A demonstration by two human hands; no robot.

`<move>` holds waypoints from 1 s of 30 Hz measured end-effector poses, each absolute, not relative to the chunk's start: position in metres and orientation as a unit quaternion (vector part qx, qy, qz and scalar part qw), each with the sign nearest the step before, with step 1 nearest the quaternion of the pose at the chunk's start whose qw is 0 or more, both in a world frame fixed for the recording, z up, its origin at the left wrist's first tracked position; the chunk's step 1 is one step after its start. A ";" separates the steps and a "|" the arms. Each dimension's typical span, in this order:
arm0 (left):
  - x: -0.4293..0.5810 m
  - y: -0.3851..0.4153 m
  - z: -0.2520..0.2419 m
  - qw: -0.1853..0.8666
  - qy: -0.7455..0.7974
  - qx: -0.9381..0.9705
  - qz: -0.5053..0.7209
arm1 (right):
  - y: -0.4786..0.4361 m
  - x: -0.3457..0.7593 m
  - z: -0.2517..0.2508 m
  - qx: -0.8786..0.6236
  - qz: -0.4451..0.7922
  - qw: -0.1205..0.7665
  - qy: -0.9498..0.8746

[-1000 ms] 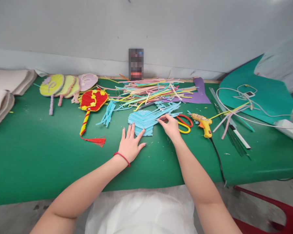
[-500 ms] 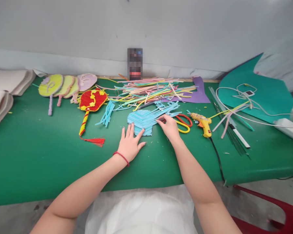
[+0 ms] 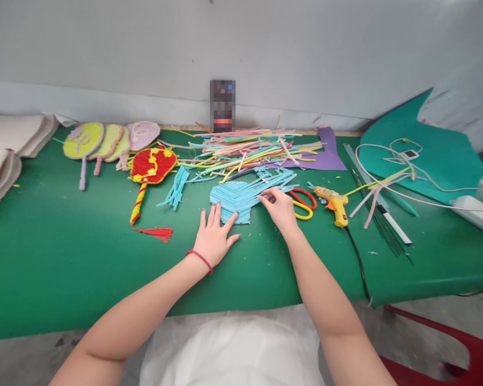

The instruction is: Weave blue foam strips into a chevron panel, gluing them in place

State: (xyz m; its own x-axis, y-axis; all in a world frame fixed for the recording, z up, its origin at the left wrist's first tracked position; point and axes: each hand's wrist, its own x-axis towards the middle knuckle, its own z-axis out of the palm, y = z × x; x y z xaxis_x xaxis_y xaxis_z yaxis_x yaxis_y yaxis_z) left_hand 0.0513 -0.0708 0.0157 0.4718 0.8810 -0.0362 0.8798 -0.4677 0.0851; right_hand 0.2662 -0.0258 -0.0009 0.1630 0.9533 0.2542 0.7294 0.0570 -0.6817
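Observation:
A light blue piece made of pipe cleaners laid in a V pattern (image 3: 235,198) lies on the green table, with loose ends fanning out to the upper right. My left hand (image 3: 213,236) rests with spread fingers on its lower left edge. At its right side my right hand (image 3: 279,209) pinches with thumb and forefinger at the strips; whatever lies between the fingertips is too small to make out. Scissors with red and yellow handles (image 3: 304,210) lie just right of my right hand, their blades hidden.
Behind are a pipe cleaner pile (image 3: 245,150) and a phone (image 3: 222,104). A red fan (image 3: 153,165) and several pale fans (image 3: 84,140) lie left. A yellow glue gun (image 3: 336,206), its black cord, purple sheet (image 3: 330,153) and teal sheet (image 3: 446,155) are right.

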 end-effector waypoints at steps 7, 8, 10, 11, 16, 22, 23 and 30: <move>0.052 -0.071 0.015 0.041 0.514 0.857 0.007 | -0.026 0.261 -0.001 -0.626 0.150 0.346 -0.682; 0.052 -0.071 0.016 0.041 0.515 0.856 0.008 | -0.027 0.259 0.000 -0.627 0.143 0.341 -0.686; 0.052 -0.071 0.017 0.039 0.514 0.857 0.012 | -0.028 0.255 0.000 -0.625 0.119 0.334 -0.695; 0.052 -0.072 0.017 0.037 0.511 0.859 0.015 | -0.028 0.252 -0.001 -0.620 0.104 0.335 -0.702; 0.052 -0.074 0.016 0.032 0.500 0.865 0.023 | -0.027 0.238 -0.006 -0.550 0.105 0.351 -0.750; 0.052 -0.073 0.014 0.025 0.510 0.860 0.009 | -0.025 0.232 -0.015 -0.488 0.124 0.363 -0.784; 0.052 -0.073 0.014 0.023 0.510 0.860 0.007 | -0.025 0.232 -0.015 -0.484 0.123 0.362 -0.787; 0.052 -0.073 0.014 0.017 0.514 0.857 0.006 | -0.024 0.232 -0.015 -0.481 0.112 0.359 -0.792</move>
State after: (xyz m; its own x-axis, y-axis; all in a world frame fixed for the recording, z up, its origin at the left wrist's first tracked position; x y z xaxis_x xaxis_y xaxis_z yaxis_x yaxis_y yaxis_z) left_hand 0.0519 -0.0729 0.0142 0.4709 0.8822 -0.0071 0.8818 -0.4704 0.0351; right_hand 0.2320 -0.0242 -0.0155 -0.2798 0.8419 0.4613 0.6817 0.5126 -0.5220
